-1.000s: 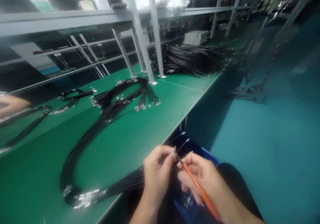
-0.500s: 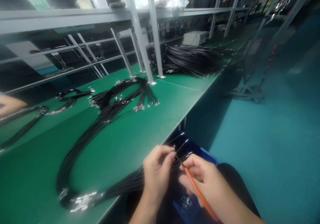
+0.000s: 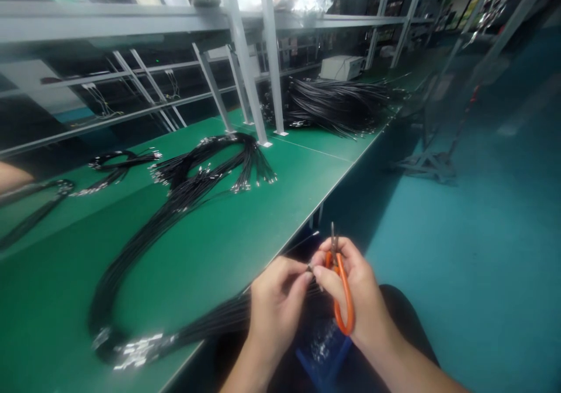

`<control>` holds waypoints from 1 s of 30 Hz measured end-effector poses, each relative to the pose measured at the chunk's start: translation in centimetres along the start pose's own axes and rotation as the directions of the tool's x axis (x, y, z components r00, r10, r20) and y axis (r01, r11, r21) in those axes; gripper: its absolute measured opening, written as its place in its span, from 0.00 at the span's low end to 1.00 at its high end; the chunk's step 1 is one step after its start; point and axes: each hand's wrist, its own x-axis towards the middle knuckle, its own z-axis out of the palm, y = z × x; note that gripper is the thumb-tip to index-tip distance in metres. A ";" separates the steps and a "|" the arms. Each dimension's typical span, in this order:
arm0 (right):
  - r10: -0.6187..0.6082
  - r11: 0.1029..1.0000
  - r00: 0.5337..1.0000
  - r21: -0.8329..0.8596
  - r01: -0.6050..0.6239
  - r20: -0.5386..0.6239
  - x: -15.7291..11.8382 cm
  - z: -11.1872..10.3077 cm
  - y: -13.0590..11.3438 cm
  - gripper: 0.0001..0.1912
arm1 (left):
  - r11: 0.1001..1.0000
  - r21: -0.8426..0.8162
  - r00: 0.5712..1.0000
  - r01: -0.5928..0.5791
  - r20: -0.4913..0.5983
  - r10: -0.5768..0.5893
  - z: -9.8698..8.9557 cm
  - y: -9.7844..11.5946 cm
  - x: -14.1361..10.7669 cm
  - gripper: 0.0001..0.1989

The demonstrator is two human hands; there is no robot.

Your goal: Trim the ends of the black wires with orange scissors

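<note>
My left hand pinches the end of a thin black cable at the table's front edge. Against it, my right hand touches the same cable end with thumb and finger and holds orange-handled scissors, their blades pointing up. A thick bundle of black cables with silvery ends curves across the green table and runs in under my left hand. Below my hands is a blue container with small clear pieces, partly hidden.
Coiled cables lie at the left, near another person's arm. Farther back are a big cable pile, a pale box and shelf posts. A metal stand is on the floor at right.
The scissors have swung from pointing at the cable end to standing blades up in my right hand. My right fingers have closed in on the cable end beside my left fingertips.
</note>
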 end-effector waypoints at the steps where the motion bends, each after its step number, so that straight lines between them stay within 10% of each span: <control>1: 0.001 1.000 1.000 0.003 -0.001 0.014 -0.1 -0.1 0.1 0.15 | 1.000 -0.015 1.000 0.024 0.009 -0.024 -0.1 0.0 0.0 0.03; 15: 0.027 0.991 0.999 -0.133 -0.022 0.032 -0.3 -0.4 -0.4 0.15 | 0.994 -0.024 0.992 0.104 0.070 -0.102 -0.5 0.3 0.2 0.05; 30: -0.358 0.746 0.932 -0.615 0.255 -0.048 -1.3 -0.8 1.5 0.09 | 0.953 0.288 0.995 -0.096 0.052 0.085 0.1 1.2 -0.2 0.05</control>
